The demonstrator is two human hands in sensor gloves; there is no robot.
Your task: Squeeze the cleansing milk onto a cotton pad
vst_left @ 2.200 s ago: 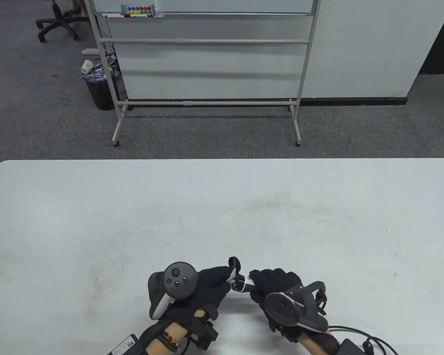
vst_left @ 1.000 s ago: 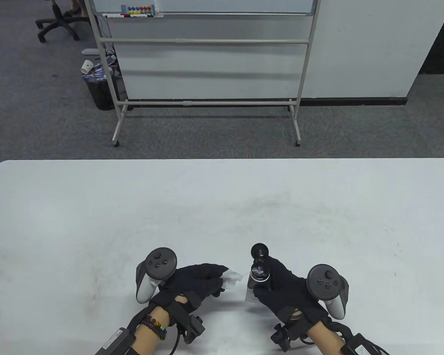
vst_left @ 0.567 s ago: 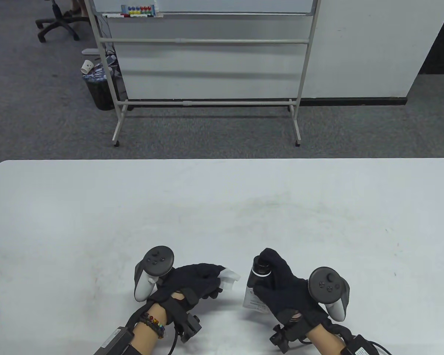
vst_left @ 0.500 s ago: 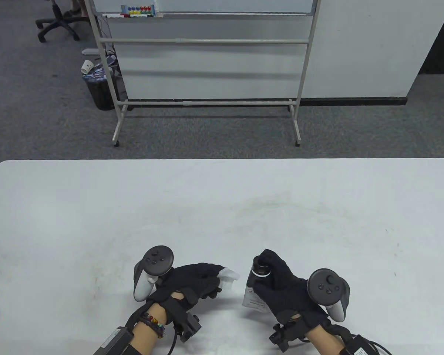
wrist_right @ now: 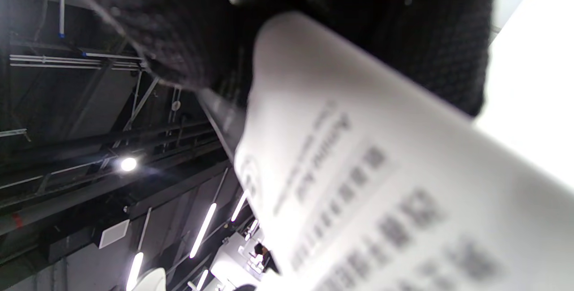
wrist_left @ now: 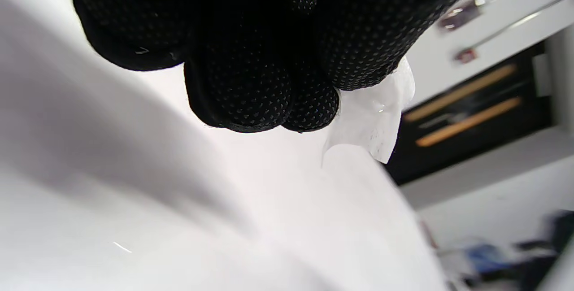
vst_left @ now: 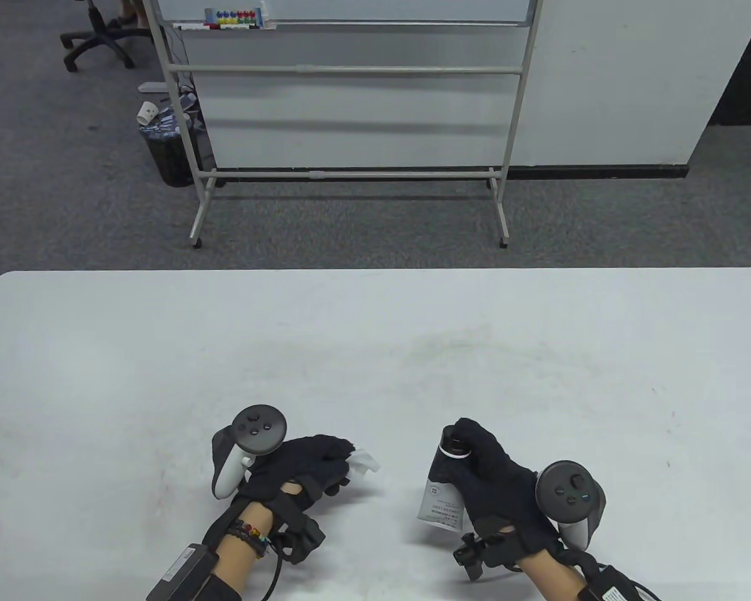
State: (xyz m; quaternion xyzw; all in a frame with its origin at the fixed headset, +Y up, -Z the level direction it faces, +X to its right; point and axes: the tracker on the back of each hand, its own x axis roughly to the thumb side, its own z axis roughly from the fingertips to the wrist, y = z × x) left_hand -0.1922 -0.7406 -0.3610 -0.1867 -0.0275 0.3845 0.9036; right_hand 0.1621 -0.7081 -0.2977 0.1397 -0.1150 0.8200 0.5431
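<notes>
Hands drifted apart, right hand (vst_left: 494, 482) grasping capped tube (vst_left: 441, 494), left hand (vst_left: 300, 469) pinching cotton pad (vst_left: 363, 462)

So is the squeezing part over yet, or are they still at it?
It looks mostly over. The right hand holds the tube with its black cap seemingly shut, a finger resting on top. The left hand pinches the cotton pad, which shows a small glossy bead. What seems left is setting both down on the table.

Bare table (vst_left: 375, 338) stretching ahead and to both sides, open gap between left hand (vst_left: 300, 466) with pad (vst_left: 364, 461) and right hand (vst_left: 491, 479) with tube (vst_left: 441, 494), whiteboard stand (vst_left: 350, 125) well beyond far edge
</notes>
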